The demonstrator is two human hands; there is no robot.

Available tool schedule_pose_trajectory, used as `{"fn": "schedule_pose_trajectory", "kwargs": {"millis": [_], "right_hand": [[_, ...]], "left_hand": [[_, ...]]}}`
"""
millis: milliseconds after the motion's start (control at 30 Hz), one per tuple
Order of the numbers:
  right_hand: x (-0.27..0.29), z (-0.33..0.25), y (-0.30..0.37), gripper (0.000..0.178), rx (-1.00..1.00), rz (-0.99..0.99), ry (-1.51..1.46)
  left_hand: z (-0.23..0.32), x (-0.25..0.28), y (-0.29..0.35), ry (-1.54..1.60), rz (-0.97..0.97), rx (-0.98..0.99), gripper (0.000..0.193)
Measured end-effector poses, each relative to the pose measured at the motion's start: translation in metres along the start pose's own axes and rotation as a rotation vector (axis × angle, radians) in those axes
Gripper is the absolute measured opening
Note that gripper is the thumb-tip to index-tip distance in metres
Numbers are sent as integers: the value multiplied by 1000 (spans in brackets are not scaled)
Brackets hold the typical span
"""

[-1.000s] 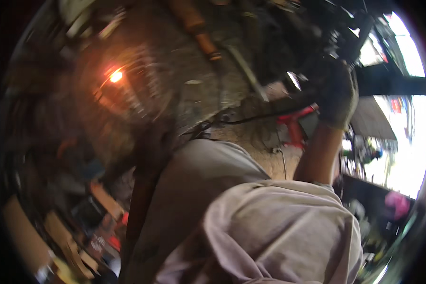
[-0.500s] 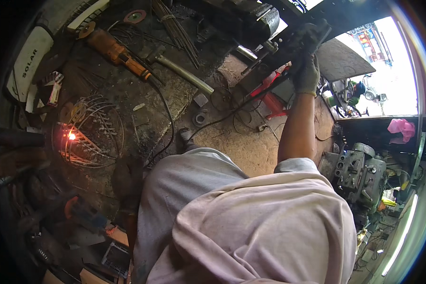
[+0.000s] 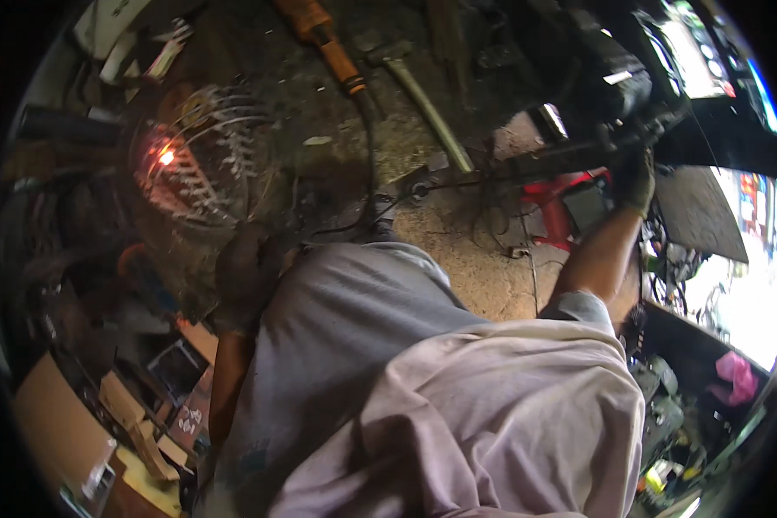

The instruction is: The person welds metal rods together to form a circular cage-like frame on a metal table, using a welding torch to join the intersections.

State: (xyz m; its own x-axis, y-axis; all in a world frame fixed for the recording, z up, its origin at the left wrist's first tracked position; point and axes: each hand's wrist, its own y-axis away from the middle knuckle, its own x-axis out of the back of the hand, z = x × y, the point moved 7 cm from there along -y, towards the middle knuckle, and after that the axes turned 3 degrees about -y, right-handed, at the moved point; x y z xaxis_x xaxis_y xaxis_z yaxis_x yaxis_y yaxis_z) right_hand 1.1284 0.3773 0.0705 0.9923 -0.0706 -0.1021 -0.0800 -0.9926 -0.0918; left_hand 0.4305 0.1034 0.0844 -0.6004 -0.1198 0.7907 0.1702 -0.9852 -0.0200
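Note:
My right hand (image 3: pixel 637 180), in a dark work glove, reaches up to the dark metal clamp-like fixture (image 3: pixel 626 99) at the upper right. Its fingers are lost in shadow, so their grip does not show. A long dark line, cable or rod (image 3: pixel 501 177), runs from near my knee towards that hand. My left hand (image 3: pixel 243 272), also in a dark glove, is low beside my left leg; its fingers are too dark to make out. Just beyond it lies a round wire frame (image 3: pixel 233 129) with ridged pieces inside and an orange glowing spot (image 3: pixel 166 156).
An orange angle grinder (image 3: pixel 324 39) and a hammer (image 3: pixel 430 116) with a pale tubular handle lie on the dirty floor ahead. A red tool or stand (image 3: pixel 554 211) is near my right arm. Cardboard and wood pieces (image 3: pixel 129 406) crowd the left; machinery (image 3: pixel 660 397) stands at right.
My view has turned, and the floor things appear shifted right. My left gloved hand and forearm show more fully beside my leg. My right hand is still at the dark fixture.

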Motion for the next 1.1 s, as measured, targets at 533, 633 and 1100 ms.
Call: {"fn": "schedule_pose_trajectory", "kwargs": {"millis": [533, 633, 1100], "right_hand": [[-13, 54, 10, 56, 85, -79, 366], [-19, 59, 9, 48, 120, -90, 454], [-237, -58, 128, 42, 688, 594, 531]], "left_hand": [[2, 4, 4, -11, 36, -53, 20], [1, 9, 7, 40, 71, -96, 21], [-56, 105, 27, -149, 600, 5, 25]]}}
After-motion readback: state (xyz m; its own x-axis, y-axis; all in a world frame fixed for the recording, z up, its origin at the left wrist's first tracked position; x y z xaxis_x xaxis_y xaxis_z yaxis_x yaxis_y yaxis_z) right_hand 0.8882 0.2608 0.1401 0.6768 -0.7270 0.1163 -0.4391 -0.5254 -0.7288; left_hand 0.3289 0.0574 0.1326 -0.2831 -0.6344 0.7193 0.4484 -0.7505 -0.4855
